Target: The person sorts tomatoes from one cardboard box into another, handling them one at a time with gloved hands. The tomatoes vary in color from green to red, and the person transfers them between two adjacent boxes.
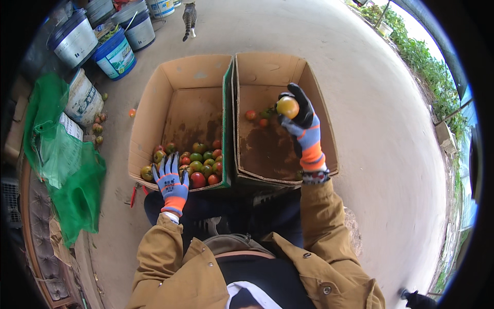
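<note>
Two open cardboard boxes stand side by side before me. The left cardboard box [197, 73] holds many red and green tomatoes [196, 157] at its near end. My left hand [171, 181], in a blue and orange work glove, lies palm down over the tomatoes at the near left corner; whether it grips one is hidden. Above the right cardboard box [266, 69], my gloved right hand [303, 116] holds a yellowish-orange tomato [288, 107] between thumb and fingers. Beneath and left of it, a few small tomatoes, among them a red tomato [251, 115], lie on the stained box floor.
Plastic buckets [115, 56] crowd the upper left, near a green mesh net [77, 189]. Several loose tomatoes [99, 127] lie on the concrete floor [378, 135] by a white bucket [83, 96]. A tabby cat [189, 19] stands beyond the boxes. Green plants [428, 58] line the right edge.
</note>
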{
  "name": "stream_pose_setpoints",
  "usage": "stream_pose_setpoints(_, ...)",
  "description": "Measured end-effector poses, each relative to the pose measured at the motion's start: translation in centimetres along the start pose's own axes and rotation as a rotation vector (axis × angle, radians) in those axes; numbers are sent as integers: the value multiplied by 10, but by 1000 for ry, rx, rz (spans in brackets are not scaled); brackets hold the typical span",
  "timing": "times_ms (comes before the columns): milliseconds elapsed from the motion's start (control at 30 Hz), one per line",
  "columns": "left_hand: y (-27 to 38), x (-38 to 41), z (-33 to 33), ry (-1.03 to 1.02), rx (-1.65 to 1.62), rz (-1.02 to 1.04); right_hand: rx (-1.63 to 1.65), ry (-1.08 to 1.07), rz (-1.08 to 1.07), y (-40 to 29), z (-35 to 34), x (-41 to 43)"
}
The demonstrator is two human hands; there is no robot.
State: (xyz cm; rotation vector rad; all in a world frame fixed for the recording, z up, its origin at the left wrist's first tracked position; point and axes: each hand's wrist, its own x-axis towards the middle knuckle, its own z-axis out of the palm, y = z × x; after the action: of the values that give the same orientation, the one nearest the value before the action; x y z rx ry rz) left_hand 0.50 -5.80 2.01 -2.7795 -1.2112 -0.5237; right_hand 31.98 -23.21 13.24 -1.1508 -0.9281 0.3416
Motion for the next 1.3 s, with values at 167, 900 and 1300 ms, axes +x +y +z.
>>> stream_pose_setpoints(167,33,15,-41,114,-221,5,-214,44,-114,-57,38,-43)
stream_pose_setpoints(900,144,12,-103,261,-958,275,-770,-3,-402,-37,82,-93)
stream_pose_setpoints(1300,-69,35,-23,-388,304,-163,-751,-61,-206,-5,69,-100)
